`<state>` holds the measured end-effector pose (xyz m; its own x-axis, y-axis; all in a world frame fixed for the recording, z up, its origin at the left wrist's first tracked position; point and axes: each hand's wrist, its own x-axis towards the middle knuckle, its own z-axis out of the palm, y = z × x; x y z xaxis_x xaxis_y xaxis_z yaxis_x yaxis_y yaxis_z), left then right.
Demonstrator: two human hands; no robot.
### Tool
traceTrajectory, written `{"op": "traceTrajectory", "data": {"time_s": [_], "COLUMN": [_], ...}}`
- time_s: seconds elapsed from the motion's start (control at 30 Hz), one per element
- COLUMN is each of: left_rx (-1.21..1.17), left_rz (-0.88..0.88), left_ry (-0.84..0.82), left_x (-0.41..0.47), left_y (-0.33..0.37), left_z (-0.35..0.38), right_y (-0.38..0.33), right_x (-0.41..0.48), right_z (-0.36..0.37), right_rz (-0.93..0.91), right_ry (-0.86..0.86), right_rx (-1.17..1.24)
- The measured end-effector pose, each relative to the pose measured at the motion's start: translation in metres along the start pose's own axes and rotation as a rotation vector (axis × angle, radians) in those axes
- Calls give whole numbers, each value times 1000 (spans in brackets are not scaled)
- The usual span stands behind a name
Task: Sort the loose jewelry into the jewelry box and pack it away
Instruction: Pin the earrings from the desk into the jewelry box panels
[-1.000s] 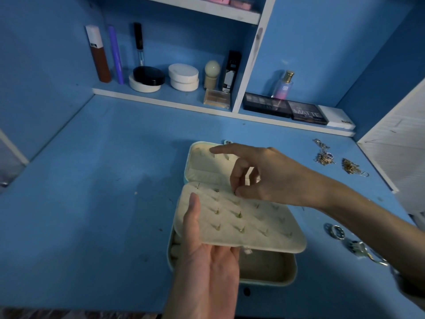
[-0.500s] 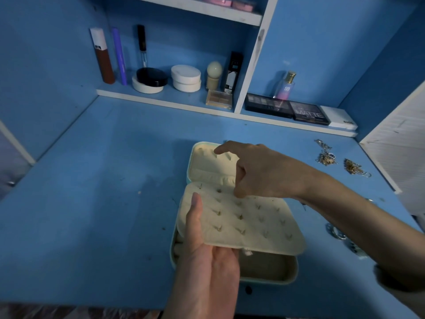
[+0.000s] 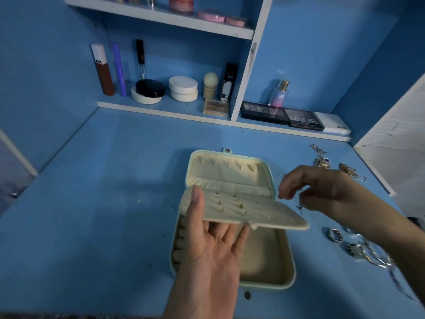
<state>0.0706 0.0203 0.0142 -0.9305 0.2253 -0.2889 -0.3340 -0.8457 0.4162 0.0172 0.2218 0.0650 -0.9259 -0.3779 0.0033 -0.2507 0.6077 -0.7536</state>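
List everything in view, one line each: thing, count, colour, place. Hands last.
jewelry box: one, pale green with cream lining, open, table centre.
earring panel: one, cream, raised over the box.
gold chains: small heaps, gold, table's far right.
rings: several, silver, right of box.
palettes: two, black, lower shelf right.
perfume bottle: one, clear pink, behind palettes.
jars: several, white or black, lower shelf left.
table: one, blue.
left hand: holds panel, thumb on top.
right hand: right of box, fingers curled.

The blue desk [image 3: 92,215] carries the open jewelry box [image 3: 291,268] at its middle, gold chains [image 3: 322,161] far right, silver rings [image 3: 335,236] nearer.
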Motion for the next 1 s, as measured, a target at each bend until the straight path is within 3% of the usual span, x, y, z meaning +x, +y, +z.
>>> {"op": "traceTrajectory", "data": {"time_s": [0.13, 0.27, 0.53, 0.63, 0.8, 0.9, 1.0], "left_rx": [38, 19, -13, 227, 897, 1172, 1233], "left_rz": [2, -4, 5, 158, 620, 650, 597], "left_ry": [42, 115, 108, 111, 153, 183, 121], "left_x": [1, 2, 4, 3, 18, 53, 75], "left_y": [2, 3, -1, 5, 46, 68, 72], "left_z": [8, 13, 4, -1, -3, -15, -27], "right_y": [3, -1, 2, 7, 17, 21, 22], "right_x": [-7, -5, 6, 12, 21, 25, 25], "right_z": [-1, 0, 0, 3, 10, 12, 11], "right_rz": [-8, 5, 42, 69, 97, 124, 168], "right_ry": [-34, 52, 153, 213, 311, 331, 311], "right_rx": [3, 98, 192, 220, 254, 271, 298]}}
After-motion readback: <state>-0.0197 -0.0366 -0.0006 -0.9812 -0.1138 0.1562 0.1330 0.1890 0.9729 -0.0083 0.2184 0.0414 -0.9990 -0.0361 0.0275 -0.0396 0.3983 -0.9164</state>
